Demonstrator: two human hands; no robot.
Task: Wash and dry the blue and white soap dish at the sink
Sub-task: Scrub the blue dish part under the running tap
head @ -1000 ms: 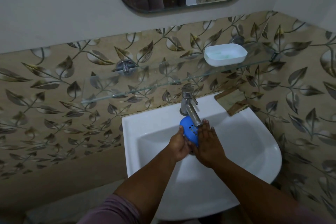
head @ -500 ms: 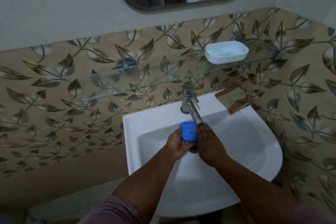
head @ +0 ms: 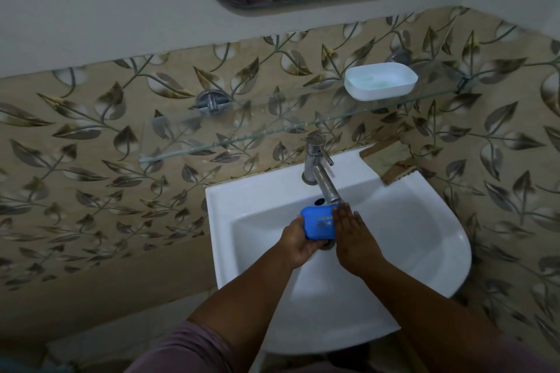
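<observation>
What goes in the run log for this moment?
stage: washing | left hand: holds blue tray | right hand: flat on tray | place: under tap | white base: on shelf

We hold the blue soap tray (head: 318, 222) over the white sink (head: 424, 251), just under the end of the shiny tap (head: 321, 172). Our left hand (head: 298, 241) cups it from below, and our right hand (head: 351, 236) lies flat against its right side. The white dish (head: 380, 82) sits far back on the glass shelf (head: 242, 136).
</observation>
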